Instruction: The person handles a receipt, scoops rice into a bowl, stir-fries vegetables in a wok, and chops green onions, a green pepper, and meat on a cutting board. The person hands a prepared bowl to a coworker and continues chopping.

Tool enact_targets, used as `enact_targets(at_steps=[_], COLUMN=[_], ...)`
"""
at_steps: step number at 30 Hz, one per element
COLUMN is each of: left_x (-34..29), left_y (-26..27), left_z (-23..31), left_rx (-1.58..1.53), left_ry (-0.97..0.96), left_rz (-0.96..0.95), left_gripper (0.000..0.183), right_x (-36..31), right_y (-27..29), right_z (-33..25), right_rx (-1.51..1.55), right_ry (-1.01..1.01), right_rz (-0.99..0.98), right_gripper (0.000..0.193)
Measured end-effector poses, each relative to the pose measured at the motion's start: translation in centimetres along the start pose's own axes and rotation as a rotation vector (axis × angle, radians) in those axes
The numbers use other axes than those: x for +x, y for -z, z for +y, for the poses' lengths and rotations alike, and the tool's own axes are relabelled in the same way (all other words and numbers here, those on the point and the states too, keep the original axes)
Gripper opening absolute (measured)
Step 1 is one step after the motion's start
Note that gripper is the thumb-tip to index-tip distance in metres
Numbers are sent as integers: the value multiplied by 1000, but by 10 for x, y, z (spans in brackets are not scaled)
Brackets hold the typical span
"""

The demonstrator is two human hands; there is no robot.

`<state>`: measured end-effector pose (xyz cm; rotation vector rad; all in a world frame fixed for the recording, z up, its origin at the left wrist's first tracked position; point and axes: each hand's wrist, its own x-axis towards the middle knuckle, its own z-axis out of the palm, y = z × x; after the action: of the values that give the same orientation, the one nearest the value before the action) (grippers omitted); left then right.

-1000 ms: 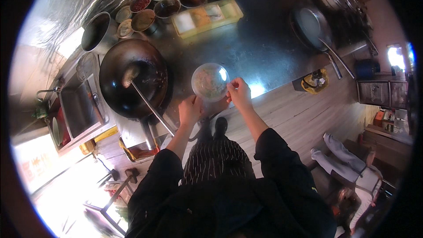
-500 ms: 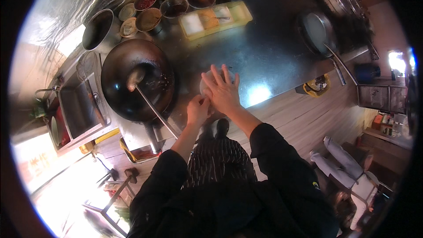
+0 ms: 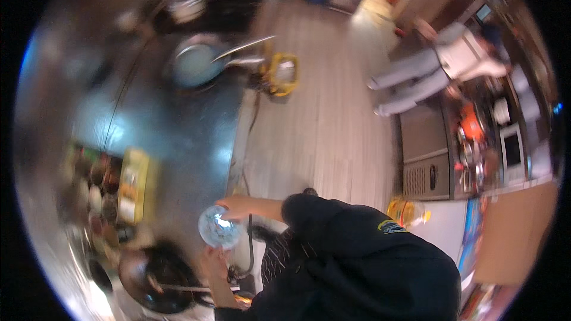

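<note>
Near the edge of a smooth, gleaming steel bench (image 3: 193, 128), a round, see-through plastic bowl (image 3: 217, 229) catches a hard glare on its glossy top. From where I stand, the person's right grip (image 3: 238, 207) grasps its rim, fingertips lapping over the plastic. The left grip (image 3: 213, 263) meets the opposite edge; blur keeps me from telling whether it clasps or only touches. So the bowl is between the two, though whether it rests on the steel I cannot tell. Left of it sits a dark, rounded wok (image 3: 163, 272) with a slim-handled ladle (image 3: 181, 288), beyond them an oblong yellow tray (image 3: 142, 184).
</note>
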<state>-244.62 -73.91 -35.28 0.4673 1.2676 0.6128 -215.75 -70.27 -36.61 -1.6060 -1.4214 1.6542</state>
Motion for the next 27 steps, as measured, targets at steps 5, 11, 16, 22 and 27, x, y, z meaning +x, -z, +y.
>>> enact_targets(at_steps=[5,11,16,22,27], left_x=[-16,6,6,55,46], left_y=[-126,-364,-555,-730,-905], left_z=[-26,-108,-197,-247,-318], left_rx=[111,321,510,1122,1141], left_ry=[220,361,324,163,332], left_rz=[-478,-869,-775,-918,-1327], left_gripper=[29,52,55,57,73], right_x=[-182,-370,-508,-616,-709], right_y=[86,185,251,300,322], right_z=[111,224,300,386,442], right_rx=[749,985,1259,1228,1633], right_ry=[-162,-44,16,-39,129], right_rz=[-59,398,842,1310,1662], right_gripper=[64,77,89,85,69])
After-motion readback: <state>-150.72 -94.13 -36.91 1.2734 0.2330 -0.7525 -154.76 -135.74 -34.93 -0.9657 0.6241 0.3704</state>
